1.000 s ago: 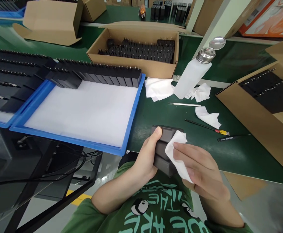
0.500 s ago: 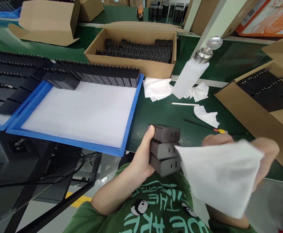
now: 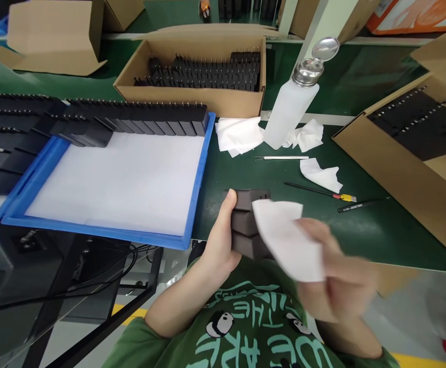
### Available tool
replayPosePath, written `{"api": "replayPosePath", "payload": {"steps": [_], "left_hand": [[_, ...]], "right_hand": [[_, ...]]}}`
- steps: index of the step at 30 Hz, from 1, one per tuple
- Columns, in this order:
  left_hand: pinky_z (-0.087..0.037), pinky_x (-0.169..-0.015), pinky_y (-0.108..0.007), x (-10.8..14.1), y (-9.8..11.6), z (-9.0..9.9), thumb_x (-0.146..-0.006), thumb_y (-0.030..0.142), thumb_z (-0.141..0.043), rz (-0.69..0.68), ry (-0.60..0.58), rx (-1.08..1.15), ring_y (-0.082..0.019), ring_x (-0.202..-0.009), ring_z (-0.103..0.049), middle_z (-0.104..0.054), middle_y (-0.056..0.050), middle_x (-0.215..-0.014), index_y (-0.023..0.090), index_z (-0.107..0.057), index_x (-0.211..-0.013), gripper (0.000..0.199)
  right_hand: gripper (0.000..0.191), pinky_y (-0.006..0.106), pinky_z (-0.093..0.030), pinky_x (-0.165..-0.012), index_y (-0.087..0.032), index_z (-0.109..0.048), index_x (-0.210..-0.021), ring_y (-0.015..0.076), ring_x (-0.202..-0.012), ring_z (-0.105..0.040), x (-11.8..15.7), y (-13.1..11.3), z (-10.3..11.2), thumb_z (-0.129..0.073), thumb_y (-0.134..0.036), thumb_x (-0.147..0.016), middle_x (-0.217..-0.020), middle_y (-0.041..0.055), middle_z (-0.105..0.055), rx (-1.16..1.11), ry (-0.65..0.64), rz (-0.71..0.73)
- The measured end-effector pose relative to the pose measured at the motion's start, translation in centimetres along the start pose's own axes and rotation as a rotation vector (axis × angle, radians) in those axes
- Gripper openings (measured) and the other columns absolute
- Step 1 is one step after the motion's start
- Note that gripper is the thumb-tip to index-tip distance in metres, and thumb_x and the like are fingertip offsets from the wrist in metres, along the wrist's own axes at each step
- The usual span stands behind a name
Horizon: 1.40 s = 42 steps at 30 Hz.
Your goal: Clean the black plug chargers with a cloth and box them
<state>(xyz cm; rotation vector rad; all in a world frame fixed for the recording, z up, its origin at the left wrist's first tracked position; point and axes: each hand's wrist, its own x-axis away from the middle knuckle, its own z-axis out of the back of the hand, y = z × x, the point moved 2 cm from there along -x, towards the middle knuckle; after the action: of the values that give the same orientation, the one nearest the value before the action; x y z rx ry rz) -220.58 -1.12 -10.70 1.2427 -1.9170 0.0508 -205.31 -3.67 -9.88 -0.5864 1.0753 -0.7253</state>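
My left hand (image 3: 220,237) is wrapped round a stack of three black power adapters (image 3: 244,223), held above the table's front edge. Slot openings show at the right end of the top one. A white wiping cloth (image 3: 289,240) is pinched in my right hand (image 3: 337,271), which is blurred by motion. The cloth hangs in front of the adapters' right ends and hides them; whether it touches them I cannot tell.
A blue tray (image 3: 111,232) with rows of black adapters lies left. Behind are a cardboard box (image 3: 192,94) of adapters and a white pump bottle (image 3: 290,107). Cloths (image 3: 240,134), tweezers (image 3: 360,204) and a thin black stick (image 3: 310,188) lie right, near another carton (image 3: 399,174).
My right hand has brought the cloth leftward and in front of the adapters' ends. My left hand keeps its grip on the stack. The camera view has shifted slightly.
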Motion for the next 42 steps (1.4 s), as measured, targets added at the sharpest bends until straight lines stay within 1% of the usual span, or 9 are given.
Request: {"api": "replayPosePath", "payload": {"steps": [4,8,12,17,20,26,31,37,42], "left_hand": [[-0.045,-0.047,-0.021,-0.3,0.2,-0.6,-0.062,0.069,-0.081,0.187,-0.095,0.027,-0.010,-0.048,-0.054,-0.058,0.000,-0.057,0.015,-0.066,-0.073,0.058],[-0.051,-0.052,-0.024,-0.8,1.7,0.0,-0.062,0.070,-0.081,-0.065,0.023,-0.080,-0.015,-0.056,-0.063,-0.067,-0.001,-0.069,0.017,-0.070,-0.092,0.062],[-0.055,-0.056,-0.030,-1.4,2.8,0.7,-0.065,0.082,-0.069,-0.265,0.003,-0.276,-0.017,-0.056,-0.064,-0.068,-0.002,-0.071,0.017,-0.070,-0.098,0.073],[-0.051,-0.060,-0.024,-1.0,3.3,0.1,-0.071,0.067,-0.076,-0.642,-0.161,-0.623,-0.014,-0.066,-0.063,-0.066,0.000,-0.077,0.018,-0.070,-0.093,0.054],[-0.052,-0.071,-0.024,-0.1,3.5,-0.8,-0.055,0.041,-0.094,-0.813,-0.224,-0.853,-0.016,-0.080,-0.065,-0.070,-0.001,-0.089,0.020,-0.070,-0.096,0.053],[-0.057,-0.074,-0.030,1.0,3.7,-1.4,-0.065,0.059,-0.086,-1.288,-0.316,-1.340,-0.020,-0.085,-0.070,-0.071,-0.007,-0.103,0.021,-0.060,-0.115,0.068],[-0.058,-0.070,-0.027,1.2,3.8,-1.1,-0.057,0.070,-0.084,-1.383,-0.383,-1.303,-0.018,-0.080,-0.072,-0.070,-0.003,-0.096,0.024,-0.047,-0.137,0.100],[-0.060,-0.076,-0.032,1.6,4.1,-0.6,-0.063,0.073,-0.078,-1.447,-0.427,-1.272,-0.021,-0.085,-0.074,-0.070,-0.005,-0.100,0.025,-0.046,-0.136,0.093],[-0.061,-0.067,-0.041,0.9,3.1,-0.3,-0.073,0.069,-0.075,-1.335,-0.313,-1.899,-0.031,-0.088,-0.074,-0.073,-0.013,-0.105,0.018,-0.046,-0.133,0.084]], "right_hand": [[0.017,0.041,-0.053,-0.104,-0.021,-0.055,-0.095,0.0191,-0.111,-0.071,-1.9,0.4,-0.8,-0.039,-0.015,-0.100,-0.098,0.0054,-0.077,-0.136,-0.299,0.358],[0.019,0.033,-0.059,-0.065,-0.025,-0.056,-0.090,0.0161,-0.063,-0.069,-1.6,4.2,2.0,-0.044,-0.033,-0.101,-0.071,-0.0024,-0.069,-0.230,-0.038,-0.010],[0.016,0.033,-0.053,-0.066,-0.023,-0.060,-0.104,0.0185,-0.074,-0.065,-1.0,6.2,5.7,-0.047,-0.033,-0.101,-0.085,0.0027,-0.067,0.087,0.258,-0.357],[0.056,0.054,-0.033,-0.120,-0.030,-0.044,-0.147,0.0326,-0.150,-0.032,-2.3,3.2,5.3,-0.058,-0.047,-0.095,-0.162,0.0073,-0.033,0.290,-0.088,-0.501],[0.082,0.042,-0.044,-0.117,-0.039,-0.014,-0.159,0.0249,-0.146,-0.040,-3.0,1.6,3.3,-0.061,-0.053,-0.093,-0.165,0.0039,-0.027,-0.076,-0.255,-0.447],[0.069,0.031,-0.057,-0.097,-0.037,-0.043,-0.143,0.0206,-0.121,-0.060,-2.9,3.0,1.5,-0.078,-0.041,-0.083,-0.138,0.0048,-0.055,-0.377,-0.285,-0.528],[0.061,0.038,-0.055,-0.100,-0.032,-0.052,-0.133,0.0243,-0.120,-0.062,-1.5,5.0,0.5,-0.076,-0.054,-0.082,-0.133,0.0085,-0.060,-0.736,-0.053,-0.561],[0.053,0.050,-0.055,-0.100,-0.030,-0.059,-0.128,0.0297,-0.120,-0.064,-0.2,5.3,0.0,-0.069,-0.060,-0.085,-0.141,0.0125,-0.059,-0.963,-0.018,-0.555],[0.061,0.049,-0.053,-0.102,-0.032,-0.049,-0.132,0.0278,-0.119,-0.063,0.8,5.3,1.2,-0.077,-0.051,-0.081,-0.138,0.0105,-0.058,-0.686,0.006,-0.661]]}}
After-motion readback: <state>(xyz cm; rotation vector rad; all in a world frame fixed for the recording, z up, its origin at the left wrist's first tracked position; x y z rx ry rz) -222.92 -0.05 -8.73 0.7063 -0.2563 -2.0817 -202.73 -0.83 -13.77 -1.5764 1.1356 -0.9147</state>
